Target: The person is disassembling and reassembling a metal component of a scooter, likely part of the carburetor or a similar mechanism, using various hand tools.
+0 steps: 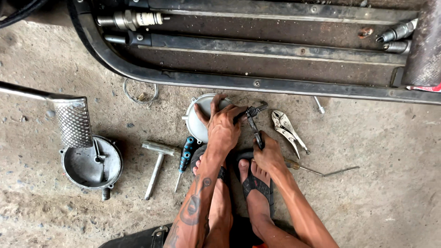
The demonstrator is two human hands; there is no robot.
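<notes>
On the concrete floor [376,151], the left hand [223,128] presses down with spread fingers on a round grey metal cover [195,120] lying just in front of the sandalled feet, while the right hand [268,155] is closed around the handle of a black-gripped pair of pliers [253,123] whose head reaches the cover's edge. Silver locking pliers [285,127] lie just beside them, and a blue-handled screwdriver [185,158], a T-shaped metal wrench [155,163] and a shallow round metal housing [92,165] lie further left.

A round grey metal cover [198,115] lies under the left hand [223,128]; silver locking pliers [286,128] right of it, a blue-handled screwdriver [184,158] near-left, a steel T-handled wrench [156,163] further left.
</notes>
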